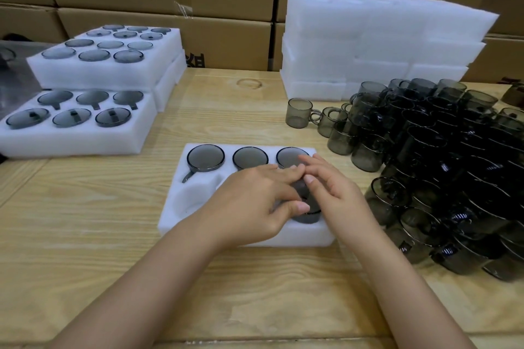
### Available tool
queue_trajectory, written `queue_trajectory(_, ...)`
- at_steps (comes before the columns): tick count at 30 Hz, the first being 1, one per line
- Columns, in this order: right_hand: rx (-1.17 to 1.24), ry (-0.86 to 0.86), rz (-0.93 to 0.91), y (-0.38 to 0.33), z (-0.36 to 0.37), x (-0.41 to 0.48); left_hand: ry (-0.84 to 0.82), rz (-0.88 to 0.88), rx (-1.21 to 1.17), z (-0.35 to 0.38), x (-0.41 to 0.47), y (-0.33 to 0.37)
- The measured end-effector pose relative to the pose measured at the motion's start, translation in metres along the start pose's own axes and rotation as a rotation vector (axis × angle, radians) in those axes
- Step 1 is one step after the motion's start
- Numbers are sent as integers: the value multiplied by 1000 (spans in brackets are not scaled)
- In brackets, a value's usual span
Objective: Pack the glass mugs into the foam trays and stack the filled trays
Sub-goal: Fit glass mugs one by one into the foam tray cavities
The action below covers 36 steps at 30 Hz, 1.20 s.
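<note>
Now the left hand (255, 201) grips a dark mug (307, 211) in the 5 o'clock pocket of the foam tray (198, 224), and the right hand (337, 192) touches it with relaxed fingers. The mug pile (453, 164) crowds the tray's 3 o'clock edge, with open table (85, 207) at 9.

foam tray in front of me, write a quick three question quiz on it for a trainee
1. True or false: the back row of the near foam tray holds three glass mugs.
2. The pile of loose mugs lies on the tray's: A) left B) right C) near side
3. Fill in: the tray's front-left cavity is ____.
Key: 1 true; 2 B; 3 empty
</note>
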State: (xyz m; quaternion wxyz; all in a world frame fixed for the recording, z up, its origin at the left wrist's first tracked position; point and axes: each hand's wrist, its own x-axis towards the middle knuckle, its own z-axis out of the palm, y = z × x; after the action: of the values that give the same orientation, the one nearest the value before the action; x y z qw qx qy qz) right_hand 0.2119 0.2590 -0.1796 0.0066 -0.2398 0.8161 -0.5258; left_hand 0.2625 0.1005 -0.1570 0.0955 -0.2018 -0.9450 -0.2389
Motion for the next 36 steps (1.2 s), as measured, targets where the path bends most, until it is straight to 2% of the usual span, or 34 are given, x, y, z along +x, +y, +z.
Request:
queue_trajectory(3, -31, -8, 28, -1, 3, -1, 26, -16, 26, 2, -3, 0)
queue_trajectory(6, -33, 64, 51, -1, -1, -2, 20, -120, -5, 0, -5, 3)
queue_trajectory(9, -117, 107, -47, -6, -2, -3, 53, -134, 100, 3, -7, 9)
queue_trajectory(11, -230, 3, -120, -9, 4, -3, 152, -103, 249, 8, -13, 15)
queue_trajectory(14, -438, -196, -66, -9, 6, -3, 261, -71, 348, 16, -25, 22)
queue_trajectory(19, -795, -305, -14, -11, 3, 2, 193, -33, 398, 25, -28, 22)
queue_trajectory(21, -806, -301, -16, -10, 4, 3, 195, 10, 465, 27, -28, 18)
queue_trajectory(23, -691, -283, -27, -8, 3, 1, 248, 42, 548, 29, -29, 15)
queue_trajectory(25, -583, -215, -86, -5, 3, -4, 310, 62, 596, 34, -28, 13)
queue_trajectory(29, -489, 57, -156, -9, -4, -16, 337, 96, 680, 41, -25, 6)
queue_trajectory(32, -713, 428, -292, -9, -28, -32, 348, 82, 719, 43, -19, 2)
queue_trajectory(34, -856, 657, -247, -4, -45, -51, 372, 75, 726, 44, -15, 1)
queue_trajectory(36, -970, 747, -117, 4, -52, -74, 405, 87, 735, 46, -12, -1)
